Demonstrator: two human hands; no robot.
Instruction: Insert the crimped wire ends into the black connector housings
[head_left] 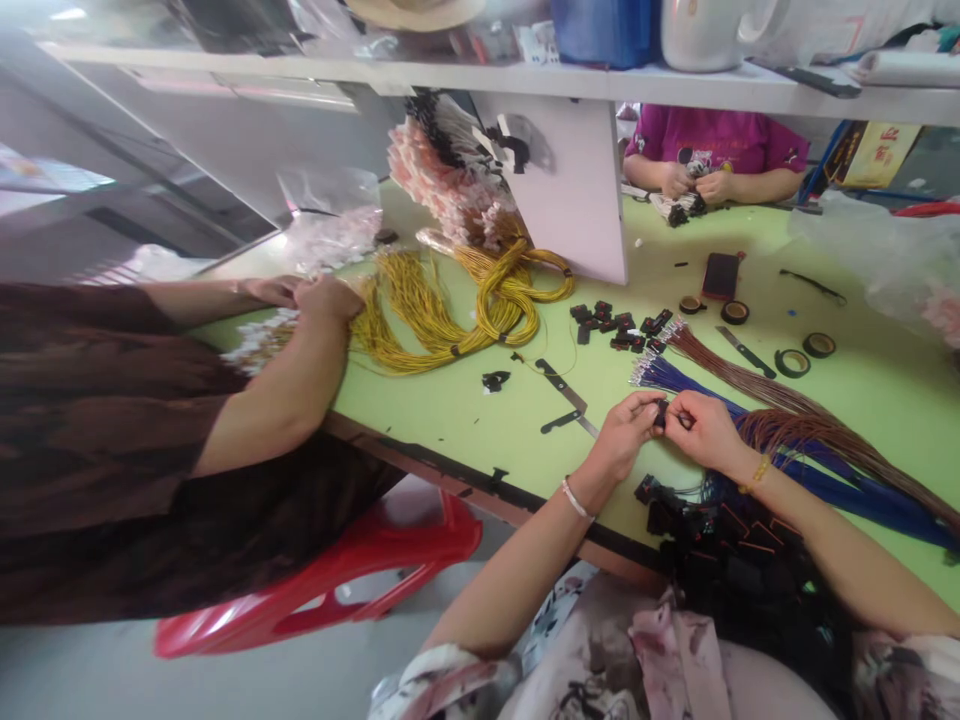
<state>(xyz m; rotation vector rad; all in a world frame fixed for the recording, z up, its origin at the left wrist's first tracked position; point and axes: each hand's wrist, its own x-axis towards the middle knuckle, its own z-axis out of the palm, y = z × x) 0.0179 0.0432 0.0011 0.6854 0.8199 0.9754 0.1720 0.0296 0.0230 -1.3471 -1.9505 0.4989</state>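
One small black plastic block (661, 414) is pinched right between the hands over the green bench (420, 415), so neither one's really nearer. From the block, the left hand (628, 430) comes in around 8 o'clock, thumb and fingers closed on it. The right hand (705, 425) comes in around 4 o'clock, fingers bunched shut and, as far as I can judge, gripping it too. Too small to call its long axis, sorry. Long bundles of thin brown wires (795, 410) and blue wires (825, 485) have their tips near 12 and run off toward 4 o'clock. Loose black rectangular housings (619, 325) lie at 11, and a heap of black plastic parts (720, 520) sits at 5.
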